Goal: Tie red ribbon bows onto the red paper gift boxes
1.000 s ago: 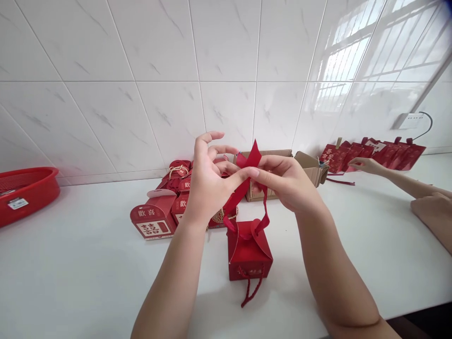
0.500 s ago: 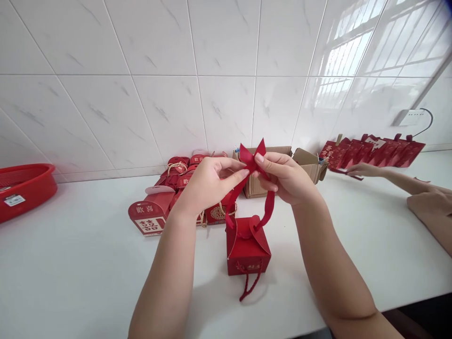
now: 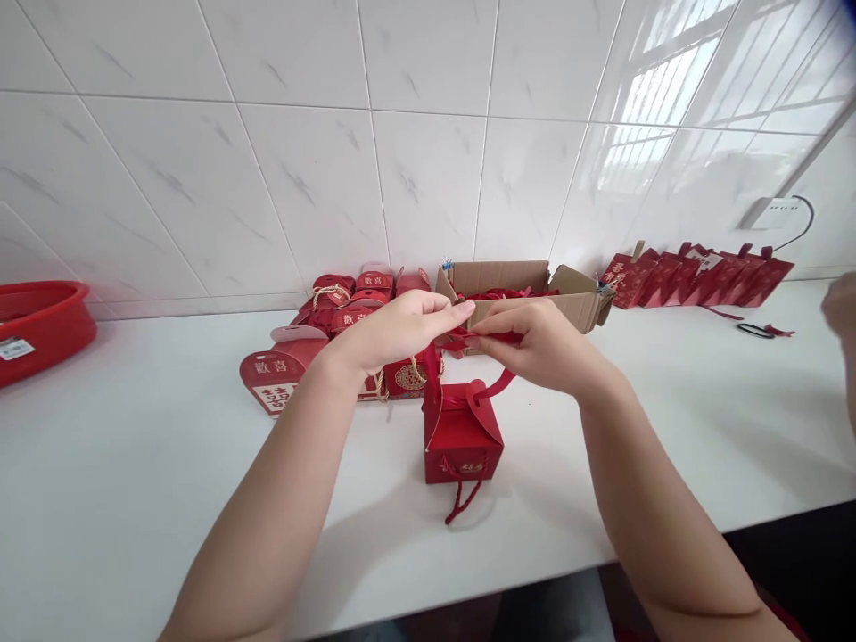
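A small red gift box [image 3: 463, 437] stands upright on the white table, with a dark red cord hanging from its front. Red ribbon [image 3: 496, 385] runs through the folded top and rises on both sides to my hands. My right hand [image 3: 541, 343] pinches the ribbon between thumb and fingers, above and behind the box. Opposite it, my left hand [image 3: 401, 332] is closed on the same ribbon at the knot, its thumb along the top. The knot itself is mostly hidden by my fingers.
Several printed red boxes [image 3: 277, 370] are grouped behind my left forearm. A cardboard box [image 3: 575, 312] holding red ribbons stands by the tiled wall. Far left is a red basin [image 3: 46, 330]. At right are red bags [image 3: 702, 278], a black ring [image 3: 755, 330] and another person's hand [image 3: 841, 308].
My hands have turned inward and folded the upright ribbon ends down between them. The other person's hand has drawn back from the bags to the right edge. The view has shifted slightly.
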`<action>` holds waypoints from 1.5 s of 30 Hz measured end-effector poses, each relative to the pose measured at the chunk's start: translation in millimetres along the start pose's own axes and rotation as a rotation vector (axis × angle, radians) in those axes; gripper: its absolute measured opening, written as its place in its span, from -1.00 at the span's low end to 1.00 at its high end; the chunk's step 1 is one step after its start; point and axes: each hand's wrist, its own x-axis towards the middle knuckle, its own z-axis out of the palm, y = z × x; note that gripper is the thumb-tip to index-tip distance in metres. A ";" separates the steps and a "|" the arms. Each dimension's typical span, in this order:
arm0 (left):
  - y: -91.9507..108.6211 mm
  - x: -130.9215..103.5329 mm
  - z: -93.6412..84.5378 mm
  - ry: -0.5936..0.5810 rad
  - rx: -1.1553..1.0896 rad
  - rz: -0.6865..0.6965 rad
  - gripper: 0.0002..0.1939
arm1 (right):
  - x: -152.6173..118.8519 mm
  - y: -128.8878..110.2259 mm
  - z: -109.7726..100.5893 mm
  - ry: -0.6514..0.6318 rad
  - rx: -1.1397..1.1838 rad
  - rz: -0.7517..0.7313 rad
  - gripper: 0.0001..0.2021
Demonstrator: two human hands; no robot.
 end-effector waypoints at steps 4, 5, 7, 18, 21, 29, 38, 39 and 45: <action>10.0 -15.2 -5.4 -0.184 0.033 -0.102 -0.70 | -7.0 -2.7 21.0 0.181 -0.093 0.095 -0.75; 10.6 -18.6 -5.5 -0.176 -0.001 -0.109 -0.75 | -8.4 -1.8 25.3 0.226 -0.091 0.121 -0.75; 8.9 -24.4 -4.0 -0.187 -0.076 -0.129 -0.86 | -11.3 0.8 32.2 0.294 -0.060 0.162 -0.76; -10.1 -29.8 20.9 -0.123 -0.028 -0.050 -0.80 | -23.3 4.8 45.8 0.432 0.048 0.227 -0.77; -12.6 -28.2 25.6 -0.025 -0.031 0.001 -0.83 | -22.3 2.5 44.9 0.424 0.123 0.240 -0.76; -3.2 -34.1 10.1 0.203 0.093 0.092 -0.87 | -25.2 0.9 39.7 0.502 0.659 0.404 -0.70; 6.9 -51.5 -28.1 0.311 0.182 0.027 -0.86 | -51.5 18.6 21.7 0.515 0.976 0.504 -0.80; 6.8 -55.5 -31.6 0.320 0.184 0.006 -0.86 | -55.3 20.2 20.0 0.519 0.990 0.516 -0.80; -10.6 -79.1 -49.4 0.367 0.166 -0.099 -0.85 | -77.5 30.0 15.3 0.514 1.004 0.555 -0.82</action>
